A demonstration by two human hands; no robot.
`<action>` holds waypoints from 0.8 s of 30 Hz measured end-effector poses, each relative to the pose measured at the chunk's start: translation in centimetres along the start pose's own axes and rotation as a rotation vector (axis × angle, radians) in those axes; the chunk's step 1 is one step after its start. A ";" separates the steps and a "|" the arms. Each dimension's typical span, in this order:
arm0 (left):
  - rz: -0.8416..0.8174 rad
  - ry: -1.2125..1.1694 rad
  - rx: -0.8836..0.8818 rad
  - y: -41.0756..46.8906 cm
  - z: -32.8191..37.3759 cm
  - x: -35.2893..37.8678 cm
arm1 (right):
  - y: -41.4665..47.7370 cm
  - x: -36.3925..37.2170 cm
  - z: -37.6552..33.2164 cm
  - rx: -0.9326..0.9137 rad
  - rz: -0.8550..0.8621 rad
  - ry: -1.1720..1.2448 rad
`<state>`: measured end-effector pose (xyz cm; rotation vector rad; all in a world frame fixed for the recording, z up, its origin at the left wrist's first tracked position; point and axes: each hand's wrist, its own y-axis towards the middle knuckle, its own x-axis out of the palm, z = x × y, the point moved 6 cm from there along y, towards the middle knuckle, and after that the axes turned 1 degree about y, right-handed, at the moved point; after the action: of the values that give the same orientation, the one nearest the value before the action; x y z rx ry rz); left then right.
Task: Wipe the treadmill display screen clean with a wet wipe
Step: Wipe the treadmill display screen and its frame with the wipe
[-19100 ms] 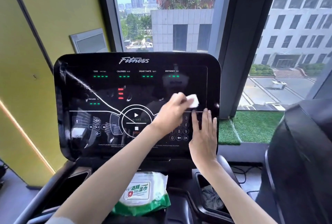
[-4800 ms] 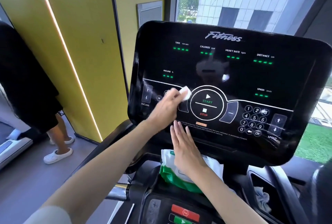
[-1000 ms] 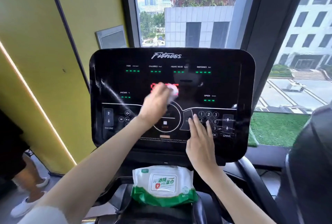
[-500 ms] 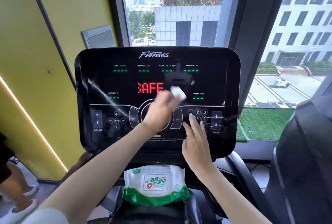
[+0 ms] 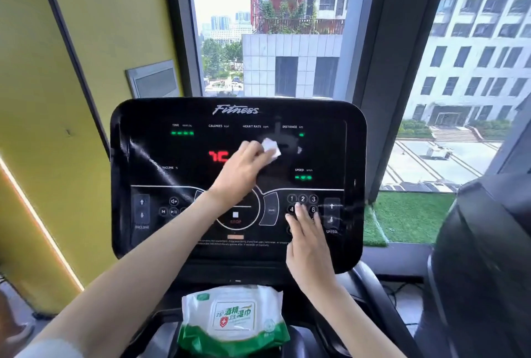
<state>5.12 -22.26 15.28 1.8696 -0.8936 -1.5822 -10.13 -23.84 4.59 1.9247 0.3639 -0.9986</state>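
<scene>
By a window [image 5: 293, 27], the left hand [image 5: 244, 171] pinches a wet wipe [image 5: 271, 148] on the treadmill display screen [image 5: 321, 153]. The right hand [image 5: 309, 240] lies flat on it. Streaks [image 5: 146, 153] at left suggest it is unfinished.

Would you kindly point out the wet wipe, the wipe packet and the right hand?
wet wipe [image 5: 271, 148], head view, on its white folded face.
wipe packet [image 5: 234, 319], head view, on its printed label.
right hand [image 5: 309, 244], head view, on its back.

Left hand [image 5: 241, 171] raised, fingers pinching wipe [image 5: 271, 148]; right hand [image 5: 309, 242] flat, fingers straight.

Bright daylight, glare on display screen [image 5: 186, 176] (edges perhaps blurred)
</scene>
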 end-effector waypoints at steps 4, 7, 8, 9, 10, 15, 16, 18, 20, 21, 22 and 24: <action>0.233 -0.055 -0.654 -1.4 -3.3 -1.4 | -0.3 0.4 0.0 0.000 0.021 0.017; -0.077 -0.071 -0.120 -3.9 3.1 1.3 | -0.7 0.6 -0.3 0.035 0.054 0.070; -0.195 0.006 0.144 -6.0 5.2 2.0 | -1.0 0.6 -0.3 0.043 0.069 0.099; -0.275 0.034 0.285 -8.2 5.3 2.4 | -1.2 0.6 -0.4 0.039 0.073 0.117; -0.303 0.012 0.236 -9.6 4.1 2.3 | -1.4 0.7 -0.5 0.026 0.070 0.120; 0.221 -0.030 -0.907 -14.7 -5.2 -2.6 | -2.2 2.0 -1.8 -0.063 -0.032 0.069; 0.219 -0.012 -0.965 -14.5 -4.4 -2.5 | -2.2 2.3 -2.1 -0.073 -0.051 0.074; 0.004 -0.034 -0.649 -12.5 -0.4 -0.6 | -2.3 2.8 -2.9 -0.091 -0.087 0.082; -0.296 -0.035 -0.108 -12.4 3.3 1.6 | -2.3 3.2 -3.5 -0.101 -0.104 0.091; -0.339 -0.031 0.007 -12.7 3.1 1.6 | -2.3 3.3 -3.7 -0.099 -0.103 0.094; -0.316 -0.020 -0.033 -13.0 1.7 1.2 | -2.2 3.3 -3.8 -0.092 -0.098 0.096; -0.083 -0.051 -0.426 -13.5 -2.5 -0.9 | -2.4 3.3 -3.7 -0.070 -0.088 0.097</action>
<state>9.47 -12.95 6.10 1.5850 -0.4542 -1.7175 -7.57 -19.91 1.62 1.9119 0.5362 -0.9387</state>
